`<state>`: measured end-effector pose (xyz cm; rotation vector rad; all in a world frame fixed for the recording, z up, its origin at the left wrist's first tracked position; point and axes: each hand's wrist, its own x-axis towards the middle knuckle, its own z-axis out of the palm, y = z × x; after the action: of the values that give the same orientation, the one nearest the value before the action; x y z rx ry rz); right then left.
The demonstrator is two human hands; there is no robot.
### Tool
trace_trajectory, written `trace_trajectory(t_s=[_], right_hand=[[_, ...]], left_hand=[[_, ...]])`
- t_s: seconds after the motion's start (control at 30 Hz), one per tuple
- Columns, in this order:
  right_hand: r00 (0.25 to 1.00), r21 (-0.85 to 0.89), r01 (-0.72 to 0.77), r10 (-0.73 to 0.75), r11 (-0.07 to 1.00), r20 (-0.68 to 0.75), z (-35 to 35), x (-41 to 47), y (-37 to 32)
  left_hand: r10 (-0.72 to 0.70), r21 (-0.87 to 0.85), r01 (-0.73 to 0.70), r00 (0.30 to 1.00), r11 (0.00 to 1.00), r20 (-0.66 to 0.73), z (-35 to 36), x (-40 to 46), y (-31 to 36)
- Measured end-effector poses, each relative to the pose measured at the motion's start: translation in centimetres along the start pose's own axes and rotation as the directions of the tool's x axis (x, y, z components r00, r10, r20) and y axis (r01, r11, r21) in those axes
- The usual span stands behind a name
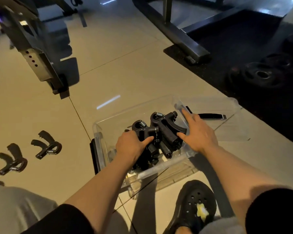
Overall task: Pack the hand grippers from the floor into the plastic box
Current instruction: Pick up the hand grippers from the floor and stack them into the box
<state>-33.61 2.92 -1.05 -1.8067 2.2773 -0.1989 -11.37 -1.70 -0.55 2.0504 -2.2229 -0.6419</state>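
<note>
Plastic box (pixel 98 130), clear-walled and set on the pale tiled floor (pixel 125 73) just ahead of the person's knees, held a heap of black hand grippers (pixel 159 132) with steel coil springs showing at their tops. Its transparent lid (pixel 218 107) lay just beyond and to the right, touching the edge of a dark rubber mat (pixel 243 48) that carried a steel rack frame (pixel 181 36) and a stack of weight plates (pixel 260 73).

Both bare hands were inside the box. The left hand (pixel 130 146) curled over the near side of the heap, thumb and fingers wrapped around a gripper's handle. The right hand (pixel 200 134) lay spread and flat, fingers straight, its thumb against a gripper handle and its forefinger reaching up along the box's right wall; it gripped nothing.

Two more hand grippers remained on the tiles well to the left: one (pixel 46 146) nearer the box, another (pixel 13 160) farther out. A black perforated clog (pixel 195 206) rested beside the box's near corner.
</note>
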Motion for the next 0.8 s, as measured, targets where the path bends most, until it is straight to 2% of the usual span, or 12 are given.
trace_trajectory(t_s=[0.13, 0.23, 0.43, 0.6, 0.8], right_hand=[[1.000, 0.010, -0.008, 0.008, 1.000, 0.008, -0.1, 0.1, 0.0], [1.000, 0.008, -0.012, 0.012, 1.000, 0.013, 0.0, 0.1, 0.0], [1.000, 0.011, -0.014, 0.014, 1.000, 0.012, 0.1, 0.1, 0.1], [1.000, 0.014, -0.017, 0.017, 1.000, 0.011, 0.1, 0.2, 0.1], [1.000, 0.013, -0.015, 0.015, 1.000, 0.008, 0.1, 0.2, 0.1]], left_hand=[[-0.055, 0.009, 0.055, 0.998, 0.998, -0.041, 0.7, -1.3, 0.3], [-0.076, 0.095, 0.080, 0.996, 0.992, -0.043, 0.9, -2.1, 0.4], [0.053, 0.041, -0.059, 0.989, 0.997, 0.139, 1.7, -2.8, -0.1], [0.135, 0.142, -0.148, 0.986, 0.979, 0.096, 2.2, -2.2, -1.0], [0.152, 0.099, -0.157, 0.987, 0.983, 0.061, 2.4, -1.7, -1.3]])
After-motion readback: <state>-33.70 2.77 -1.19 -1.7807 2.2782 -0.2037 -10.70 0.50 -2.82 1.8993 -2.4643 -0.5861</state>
